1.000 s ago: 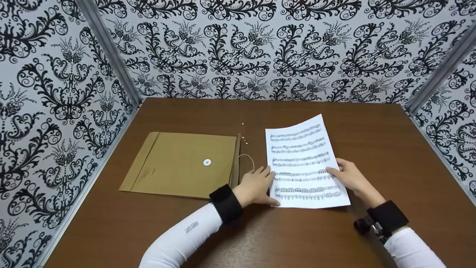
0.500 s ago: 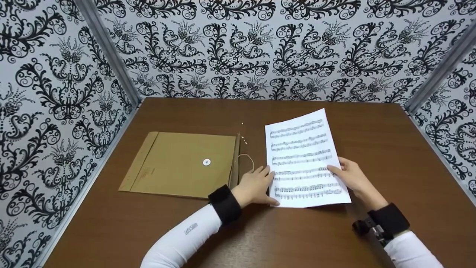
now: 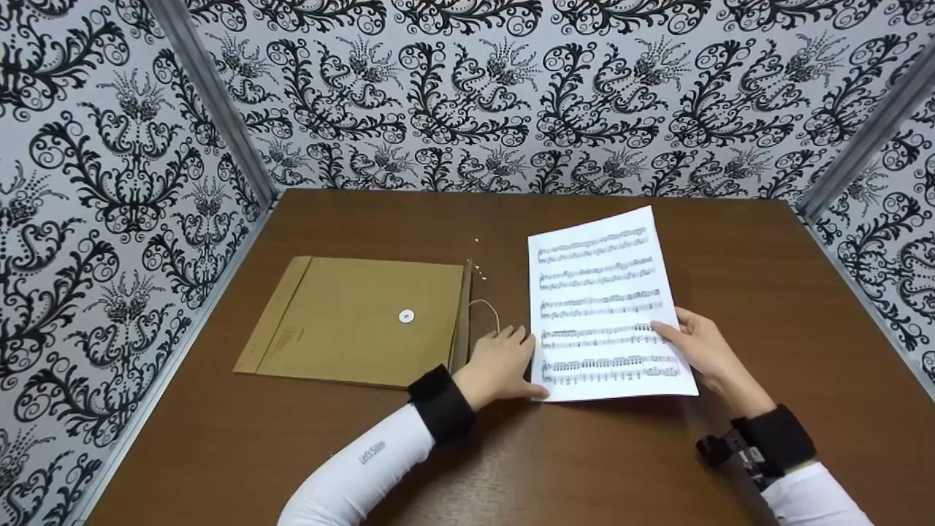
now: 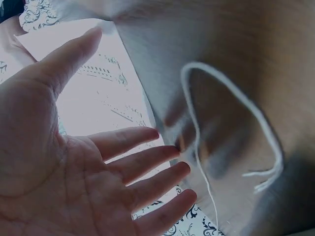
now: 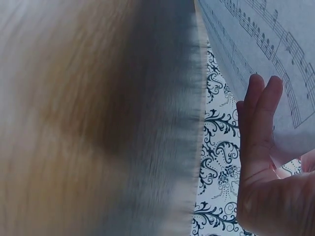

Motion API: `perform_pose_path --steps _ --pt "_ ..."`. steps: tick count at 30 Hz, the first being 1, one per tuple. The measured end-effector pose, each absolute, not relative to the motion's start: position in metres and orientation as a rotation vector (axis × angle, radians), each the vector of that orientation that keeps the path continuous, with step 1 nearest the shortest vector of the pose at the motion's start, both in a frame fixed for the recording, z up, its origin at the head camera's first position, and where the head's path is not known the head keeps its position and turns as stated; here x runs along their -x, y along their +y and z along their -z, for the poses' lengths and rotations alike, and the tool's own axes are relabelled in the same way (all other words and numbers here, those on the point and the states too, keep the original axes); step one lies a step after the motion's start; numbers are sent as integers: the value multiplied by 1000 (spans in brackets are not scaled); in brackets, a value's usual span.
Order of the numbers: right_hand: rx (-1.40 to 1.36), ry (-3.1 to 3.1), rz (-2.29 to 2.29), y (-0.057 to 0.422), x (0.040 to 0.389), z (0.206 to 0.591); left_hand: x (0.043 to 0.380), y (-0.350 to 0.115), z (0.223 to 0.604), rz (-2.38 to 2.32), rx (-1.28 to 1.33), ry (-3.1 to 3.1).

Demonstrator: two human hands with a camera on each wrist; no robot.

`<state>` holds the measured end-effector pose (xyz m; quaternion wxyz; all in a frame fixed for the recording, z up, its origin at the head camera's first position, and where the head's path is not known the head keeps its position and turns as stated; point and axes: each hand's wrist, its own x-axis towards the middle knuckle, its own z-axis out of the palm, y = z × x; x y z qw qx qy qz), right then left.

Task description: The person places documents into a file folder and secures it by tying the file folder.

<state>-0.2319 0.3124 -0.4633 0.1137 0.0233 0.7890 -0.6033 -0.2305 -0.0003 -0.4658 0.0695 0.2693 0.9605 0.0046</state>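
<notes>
A white sheet of sheet music (image 3: 599, 307) is tilted up at its right side over the table. My right hand (image 3: 705, 351) pinches its right edge, thumb on the printed face and fingers (image 5: 263, 105) behind the paper. My left hand (image 3: 500, 369) lies at the sheet's lower left edge, touching it, its fingers extended and spread in the left wrist view. Left of that hand lies a brown string-tie envelope (image 3: 358, 321) with a white round button (image 3: 406, 316). From its open end a thin string (image 4: 236, 91) loops out onto the table.
Small white specks (image 3: 478, 270) are scattered on the brown table (image 3: 584, 467) beyond the string. Patterned black-and-white walls (image 3: 511, 95) enclose the table at the back and on both sides.
The sheet's right side and far edge have risen, and the sheet has shifted slightly right. My right hand has moved a little rightward with it; my left hand stays nearly in place.
</notes>
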Motion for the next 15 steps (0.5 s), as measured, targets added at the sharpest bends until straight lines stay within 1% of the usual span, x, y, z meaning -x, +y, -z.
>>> perform_pose_path --steps 7,15 --pt "-101 2321 1778 317 230 461 224 -1 461 -94 -702 2873" --pt "-107 2285 1835 321 228 459 220 -3 457 -183 -734 2901"
